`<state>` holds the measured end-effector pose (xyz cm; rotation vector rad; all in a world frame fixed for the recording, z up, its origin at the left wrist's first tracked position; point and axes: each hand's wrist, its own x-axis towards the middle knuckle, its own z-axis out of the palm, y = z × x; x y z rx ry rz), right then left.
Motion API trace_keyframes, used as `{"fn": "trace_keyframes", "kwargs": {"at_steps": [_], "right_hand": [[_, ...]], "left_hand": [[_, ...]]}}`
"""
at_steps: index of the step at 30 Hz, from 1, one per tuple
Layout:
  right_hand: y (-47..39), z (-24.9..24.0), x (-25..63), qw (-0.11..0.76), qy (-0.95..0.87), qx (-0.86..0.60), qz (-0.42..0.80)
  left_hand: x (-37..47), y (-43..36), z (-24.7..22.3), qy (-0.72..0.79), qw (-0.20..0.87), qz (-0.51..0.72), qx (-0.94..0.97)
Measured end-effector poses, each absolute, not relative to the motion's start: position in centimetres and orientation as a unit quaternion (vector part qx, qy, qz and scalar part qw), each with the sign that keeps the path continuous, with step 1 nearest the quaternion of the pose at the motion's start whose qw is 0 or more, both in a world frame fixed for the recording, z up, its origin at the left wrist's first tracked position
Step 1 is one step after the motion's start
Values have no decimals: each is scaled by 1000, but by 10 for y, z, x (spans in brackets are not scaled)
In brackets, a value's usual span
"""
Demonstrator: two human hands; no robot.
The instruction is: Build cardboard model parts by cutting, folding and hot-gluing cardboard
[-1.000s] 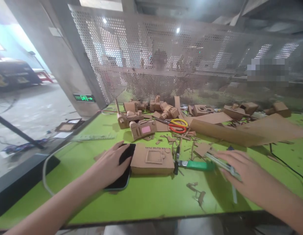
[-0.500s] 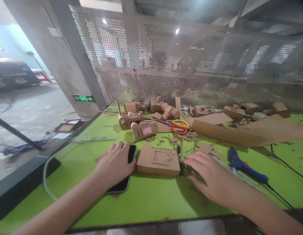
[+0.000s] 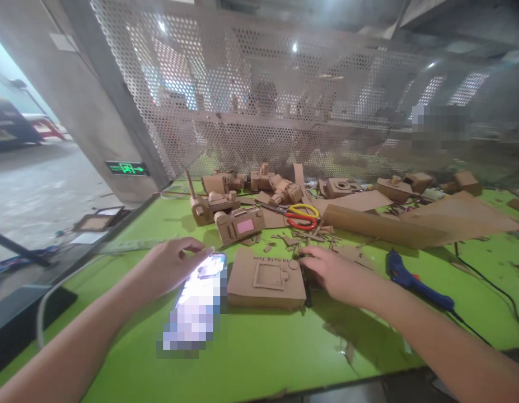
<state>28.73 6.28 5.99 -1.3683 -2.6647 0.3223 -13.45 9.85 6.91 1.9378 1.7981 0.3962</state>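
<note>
Because lit smartphone (image 3: 202, 288) lies face-up just left of cardboard box (image 3: 265, 278) on bench (image 3: 259, 350), both presumably viewable together; left hand (image 3: 171, 268) loosely open at phone's upper edge, right hand (image 3: 335, 274) at box's right end, grip cannot tell.

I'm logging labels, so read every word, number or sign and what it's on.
"x16.7cm", upside down on the cardboard box; the number before it is unclear.
Running figure and right-pointing arrow on the exit sign; its lettering is too small.
Phone: screen too blurred to read.
Dark cover, far left: pale marks too blurred.
</note>
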Motion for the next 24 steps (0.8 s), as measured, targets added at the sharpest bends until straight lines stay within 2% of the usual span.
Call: {"fn": "trace_keyframes", "kwargs": {"at_steps": [9,17,24], "right_hand": [[57,54,303,58,-868,-477,127],[58,47,304,71,-870,-472,124],[58,45,305,76,-872,-468,120]], "left_hand": [[-166,83,86,600,331,66,725],[-156,74,85,573,335,35,747],[-160,79,73,588,327,68,737]]}}
